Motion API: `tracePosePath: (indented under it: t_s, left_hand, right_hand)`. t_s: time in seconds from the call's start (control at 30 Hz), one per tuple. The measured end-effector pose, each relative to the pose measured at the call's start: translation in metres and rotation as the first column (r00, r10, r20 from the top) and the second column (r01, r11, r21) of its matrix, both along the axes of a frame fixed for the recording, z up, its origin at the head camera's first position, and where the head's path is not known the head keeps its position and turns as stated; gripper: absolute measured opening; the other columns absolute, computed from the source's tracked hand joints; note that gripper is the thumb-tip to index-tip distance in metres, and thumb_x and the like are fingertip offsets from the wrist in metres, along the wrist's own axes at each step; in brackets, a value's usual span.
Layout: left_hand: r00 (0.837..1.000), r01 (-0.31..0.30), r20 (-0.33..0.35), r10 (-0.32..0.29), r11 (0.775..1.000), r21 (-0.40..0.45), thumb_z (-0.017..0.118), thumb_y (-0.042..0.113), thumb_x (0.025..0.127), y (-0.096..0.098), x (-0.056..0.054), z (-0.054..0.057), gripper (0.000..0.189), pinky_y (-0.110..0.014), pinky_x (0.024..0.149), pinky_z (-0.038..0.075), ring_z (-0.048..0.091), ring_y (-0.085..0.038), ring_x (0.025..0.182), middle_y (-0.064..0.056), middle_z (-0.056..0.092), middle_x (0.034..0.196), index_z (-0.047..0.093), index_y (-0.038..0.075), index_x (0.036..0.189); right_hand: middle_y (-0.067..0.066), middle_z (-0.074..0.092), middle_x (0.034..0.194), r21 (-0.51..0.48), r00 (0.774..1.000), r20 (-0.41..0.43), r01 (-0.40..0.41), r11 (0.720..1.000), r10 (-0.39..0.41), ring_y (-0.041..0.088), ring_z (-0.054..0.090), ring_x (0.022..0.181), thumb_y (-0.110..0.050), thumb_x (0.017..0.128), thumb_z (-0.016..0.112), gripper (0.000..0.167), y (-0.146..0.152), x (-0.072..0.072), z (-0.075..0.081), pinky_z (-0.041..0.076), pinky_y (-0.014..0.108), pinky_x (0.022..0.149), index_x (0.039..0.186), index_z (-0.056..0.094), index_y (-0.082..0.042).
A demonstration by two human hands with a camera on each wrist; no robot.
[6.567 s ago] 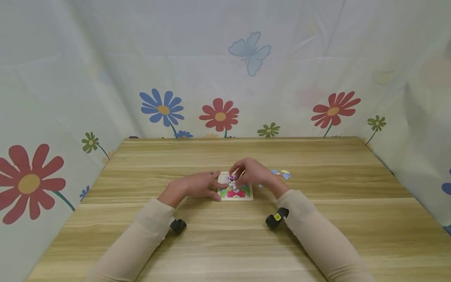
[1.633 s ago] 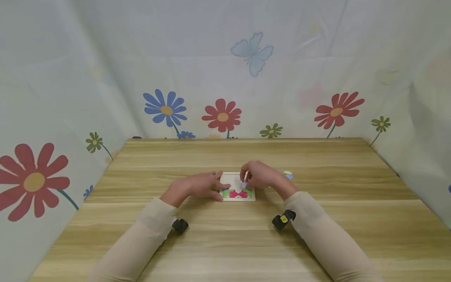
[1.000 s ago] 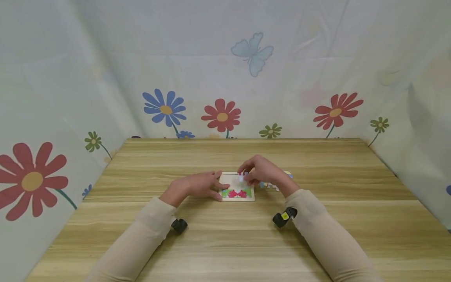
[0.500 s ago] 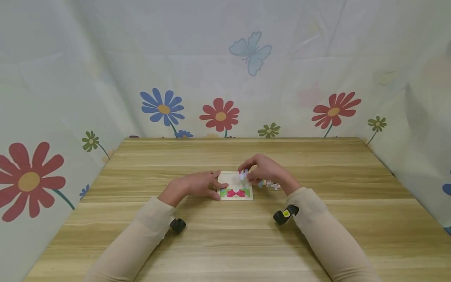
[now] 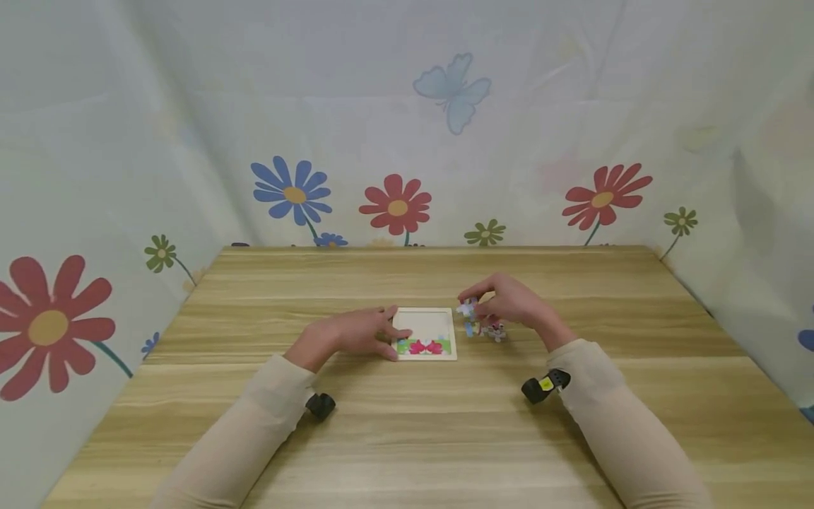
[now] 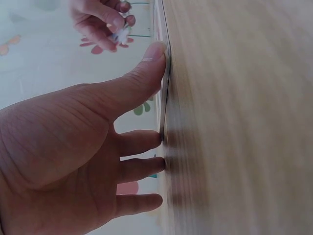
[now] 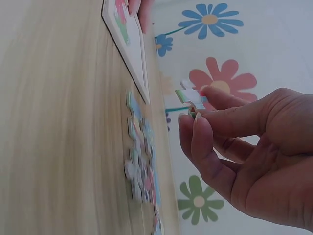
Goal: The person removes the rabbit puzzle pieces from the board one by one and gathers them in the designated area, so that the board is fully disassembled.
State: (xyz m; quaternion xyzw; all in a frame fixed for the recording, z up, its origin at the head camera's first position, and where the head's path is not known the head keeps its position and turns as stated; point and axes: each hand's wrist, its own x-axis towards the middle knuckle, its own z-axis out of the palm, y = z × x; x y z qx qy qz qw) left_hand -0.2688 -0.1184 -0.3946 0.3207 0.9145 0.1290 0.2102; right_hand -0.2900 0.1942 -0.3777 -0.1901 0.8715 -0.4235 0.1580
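In the head view, the left hand (image 5: 359,334) is resting on the left side of the puzzle tray (image 5: 429,323), maybe so the tray cannot slide on the table (image 5: 407,431). The tray is lying flat, and a red and green strip of picture (image 5: 426,347) is filling its near end, while the far part is showing bare. The right hand (image 5: 511,298) is holding a puzzle piece (image 5: 467,309) just past the tray's right side. Loose pieces (image 5: 494,331) are lying near that side, perhaps so they are easy to reach. Both arms are coming in from the near side, with the hands turning in toward the middle. In the left wrist view, the grip is wide: the thumb is pressing on the tray's edge, and three fingers are spreading apart, pointing at the table. They are not curling around anything. In the right wrist view, the grip is narrow: the thumb and fingertips are pinching the piece up in the air, apart from the table, with part of it sticking out. The loose pieces are lying close together below it.
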Motion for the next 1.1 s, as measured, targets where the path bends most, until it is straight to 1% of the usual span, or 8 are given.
tracePosePath:
  t_s: [0.1,0.23,0.37,0.57,0.7,0.83,0.97,1.1]
  left_hand:
    - [1.000,0.002,0.001,-0.002,1.000,0.000,0.071,0.039,0.092,0.000,0.001,0.001,0.059,-0.047,0.118,0.024,0.019,-0.036,0.150,-0.017,0.018,0.164,0.051,0.028,0.146]
    - [1.000,0.005,0.005,-0.005,1.000,-0.001,0.071,0.039,0.092,0.000,0.001,0.002,0.059,-0.047,0.119,0.023,0.019,-0.036,0.150,-0.017,0.018,0.164,0.051,0.028,0.146]
    - [1.000,-0.006,0.013,0.006,1.000,-0.005,0.071,0.039,0.092,0.001,0.002,0.002,0.059,-0.047,0.119,0.023,0.018,-0.036,0.150,-0.016,0.018,0.164,0.051,0.028,0.146]
    - [1.000,-0.004,0.002,0.005,1.000,-0.009,0.071,0.039,0.092,0.001,0.001,0.002,0.059,-0.047,0.119,0.024,0.019,-0.035,0.150,-0.016,0.019,0.164,0.051,0.028,0.146]
    - [1.000,-0.002,-0.002,0.002,1.000,-0.005,0.071,0.039,0.092,0.000,0.000,0.002,0.059,-0.047,0.119,0.024,0.019,-0.035,0.150,-0.016,0.018,0.164,0.051,0.028,0.146]
    - [1.000,0.000,0.002,0.000,1.000,0.001,0.071,0.039,0.092,0.000,0.000,0.002,0.059,-0.048,0.119,0.023,0.019,-0.036,0.150,-0.017,0.018,0.164,0.051,0.028,0.146]
    - [1.000,0.001,0.000,-0.001,1.000,0.007,0.071,0.039,0.091,0.000,0.000,0.000,0.058,-0.048,0.118,0.024,0.020,-0.037,0.150,-0.017,0.019,0.164,0.052,0.028,0.145]
    - [1.000,0.003,-0.006,-0.003,1.000,0.012,0.072,0.039,0.091,0.000,0.000,0.000,0.058,-0.048,0.118,0.024,0.020,-0.037,0.149,-0.018,0.020,0.163,0.053,0.028,0.145]
  right_hand:
    - [0.016,0.067,0.115,0.018,0.999,-0.034,0.015,1.000,-0.015,0.025,0.063,0.074,0.004,0.091,0.065,0.033,0.012,0.003,0.001,0.057,0.042,0.069,0.124,0.069,0.000]
    - [0.017,0.066,0.120,0.011,0.999,-0.038,0.029,1.000,-0.028,0.023,0.061,0.079,0.005,0.090,0.068,0.036,0.028,0.006,0.000,0.055,0.036,0.069,0.126,0.067,0.002]
    - [0.017,0.065,0.121,0.018,0.998,-0.043,0.044,0.999,-0.043,0.025,0.063,0.091,0.003,0.090,0.070,0.038,0.042,0.008,0.000,0.056,0.034,0.073,0.127,0.066,0.003]
    - [0.016,0.065,0.122,0.097,0.996,-0.073,0.051,0.994,-0.044,0.031,0.062,0.101,0.004,0.089,0.070,0.037,0.058,0.009,0.007,0.057,0.035,0.076,0.126,0.068,-0.001]
    - [0.015,0.067,0.119,0.138,0.996,-0.083,0.029,0.990,-0.018,0.031,0.061,0.101,0.005,0.086,0.072,0.036,0.066,0.008,0.012,0.055,0.036,0.079,0.122,0.071,-0.001]
    - [0.013,0.069,0.110,0.205,0.996,-0.083,-0.016,0.979,0.033,0.028,0.060,0.095,0.008,0.083,0.074,0.033,0.072,0.007,0.012,0.053,0.036,0.079,0.115,0.074,0.000]
    - [0.008,0.068,0.102,0.290,0.997,-0.042,-0.047,0.956,0.062,0.024,0.057,0.090,0.005,0.081,0.077,0.030,0.075,0.006,0.009,0.051,0.034,0.075,0.110,0.076,-0.004]
    - [0.008,0.064,0.095,0.332,0.998,-0.009,-0.055,0.942,0.062,0.022,0.054,0.084,0.002,0.080,0.078,0.029,0.072,0.004,0.004,0.049,0.032,0.071,0.108,0.075,-0.004]
